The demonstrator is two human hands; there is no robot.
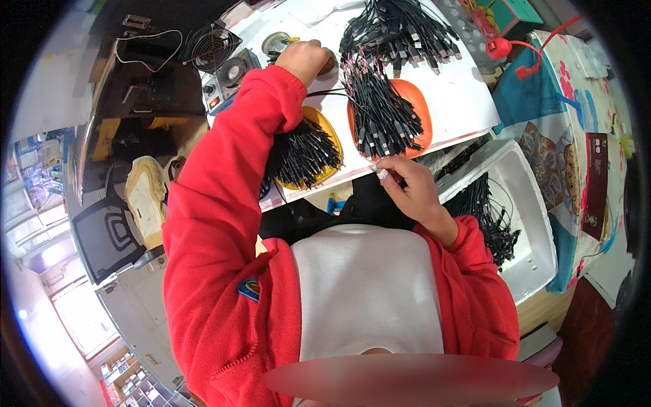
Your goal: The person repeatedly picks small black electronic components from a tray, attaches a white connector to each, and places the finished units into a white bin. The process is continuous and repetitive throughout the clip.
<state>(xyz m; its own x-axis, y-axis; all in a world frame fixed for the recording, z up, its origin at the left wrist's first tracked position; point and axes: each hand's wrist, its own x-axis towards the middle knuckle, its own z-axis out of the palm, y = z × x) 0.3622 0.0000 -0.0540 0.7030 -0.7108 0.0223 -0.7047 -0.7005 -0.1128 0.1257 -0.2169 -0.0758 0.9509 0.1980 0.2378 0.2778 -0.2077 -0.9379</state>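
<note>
My left hand (pixel 303 61) reaches to the far side of the white table, its fingers closed. A brown rounded thing (pixel 328 62) is right beside it; what the fingers hold is hidden. At the table's front edge my right hand (pixel 412 190) pinches with thumb and forefinger, a small silvery-white bit showing at the tips. Just beyond it, an orange bowl (pixel 426 112) carries a bundle of black USB cables (pixel 386 115) with metal plugs toward me. A yellow bowl (pixel 330 129), left of it, holds short black cable pieces (pixel 304 154).
More black USB cables (pixel 400 30) lie at the back of the table (pixel 461 102). A round tin (pixel 274 43), a fan (pixel 212 47) and a small device with a knob (pixel 220 95) stand left. A white foam box (pixel 536 237) with black cables is at right.
</note>
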